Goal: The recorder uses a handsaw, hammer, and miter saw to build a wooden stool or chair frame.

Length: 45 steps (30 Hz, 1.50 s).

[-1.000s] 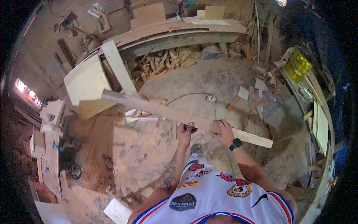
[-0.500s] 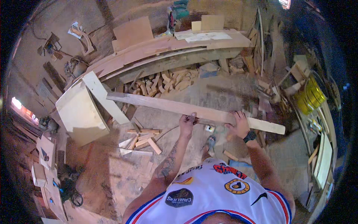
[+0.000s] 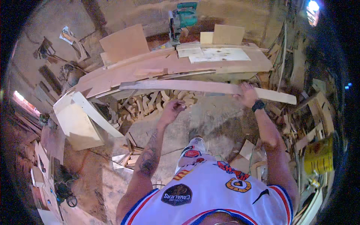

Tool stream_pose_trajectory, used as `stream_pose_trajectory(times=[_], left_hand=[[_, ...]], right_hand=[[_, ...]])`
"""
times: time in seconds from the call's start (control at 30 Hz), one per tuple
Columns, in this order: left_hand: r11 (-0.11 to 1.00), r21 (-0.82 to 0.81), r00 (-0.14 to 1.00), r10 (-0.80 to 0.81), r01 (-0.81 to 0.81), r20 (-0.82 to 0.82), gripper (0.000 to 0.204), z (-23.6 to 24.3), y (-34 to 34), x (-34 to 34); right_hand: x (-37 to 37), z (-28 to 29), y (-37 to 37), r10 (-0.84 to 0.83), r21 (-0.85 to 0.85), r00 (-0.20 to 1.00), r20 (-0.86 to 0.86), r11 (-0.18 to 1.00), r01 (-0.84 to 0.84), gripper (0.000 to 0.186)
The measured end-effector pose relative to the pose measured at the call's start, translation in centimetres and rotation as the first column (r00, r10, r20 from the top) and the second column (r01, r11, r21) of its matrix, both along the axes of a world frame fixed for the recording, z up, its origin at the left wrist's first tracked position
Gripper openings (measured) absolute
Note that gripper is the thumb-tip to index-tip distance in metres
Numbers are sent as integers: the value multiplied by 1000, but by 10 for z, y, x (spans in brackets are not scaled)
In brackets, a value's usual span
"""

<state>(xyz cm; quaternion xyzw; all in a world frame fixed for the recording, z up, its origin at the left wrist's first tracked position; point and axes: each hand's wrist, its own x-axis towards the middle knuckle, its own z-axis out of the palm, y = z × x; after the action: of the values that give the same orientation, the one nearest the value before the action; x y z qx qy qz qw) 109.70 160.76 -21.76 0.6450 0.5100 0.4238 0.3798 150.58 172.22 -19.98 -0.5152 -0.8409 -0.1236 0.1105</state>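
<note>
A long, pale wooden board (image 3: 202,87) spans the front of the workbench, its right end reaching past my right wrist. My right hand (image 3: 247,96) is closed on it toward that end, fingers over the top, with a dark watch on the wrist. Apart from the board, my left hand (image 3: 173,111) hangs below its middle, fingers curled in toward the thumb. Whatever may be inside those fingers is too small to make out. Behind the board lies the long wooden workbench (image 3: 172,63).
A green power saw (image 3: 185,17) stands beyond the bench. Many curved wood offcuts (image 3: 150,103) are heaped under it. Pale panels (image 3: 80,122) lean at the left. A yellow bucket (image 3: 318,156) and stacked scrap wood line the right side.
The board has moved away from me and up to the workbench's front. My right hand went with it; my left hand has let go of it. I have moved forward.
</note>
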Motion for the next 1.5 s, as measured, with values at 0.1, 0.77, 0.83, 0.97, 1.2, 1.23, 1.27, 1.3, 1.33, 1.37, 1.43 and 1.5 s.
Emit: stream_pose_trajectory(times=[0.1,0.77,0.83,0.97,1.2,1.23,1.27,1.3,1.33,1.37,1.43,1.5], left_hand=[[999,-18,997,32,-31,73,24,-6,76,-2],[993,-7,993,115,-115,-16,25,-115,463,177],[970,19,969,242,-241,-44,24,-108,481,178],[873,246,868,466,-420,-172,41,-97,522,189],[763,397,596,646,-510,-477,54,-128,580,230],[751,397,592,661,-528,-461,49,-131,585,231],[741,400,590,671,-540,-448,46,-136,591,232],[725,396,565,688,-564,-456,46,-145,592,225],[708,454,563,706,-542,-429,41,-151,603,228],[678,494,533,734,-543,-421,37,-156,604,222],[707,487,610,699,-513,-372,36,-154,619,222],[725,476,658,674,-498,-337,35,-150,614,209]], right_hand=[[-4,10,87,76,-27,990,-118,996,-80,72],[-37,-47,504,327,47,923,-203,945,-325,63],[-44,-40,518,340,101,891,-301,940,-325,60],[-98,86,543,571,404,737,-361,808,-428,47],[-224,257,648,624,98,711,-325,770,-630,67],[-224,257,645,636,94,699,-326,758,-646,67],[-251,261,648,663,73,679,-316,731,-679,65],[-280,262,644,701,48,643,-310,687,-725,64],[-292,270,661,717,34,635,-288,671,-741,63],[-322,271,675,749,4,598,-285,625,-781,62],[-337,276,717,772,-45,585,-249,593,-804,61],[-338,274,716,809,-98,541,-231,534,-840,59]])
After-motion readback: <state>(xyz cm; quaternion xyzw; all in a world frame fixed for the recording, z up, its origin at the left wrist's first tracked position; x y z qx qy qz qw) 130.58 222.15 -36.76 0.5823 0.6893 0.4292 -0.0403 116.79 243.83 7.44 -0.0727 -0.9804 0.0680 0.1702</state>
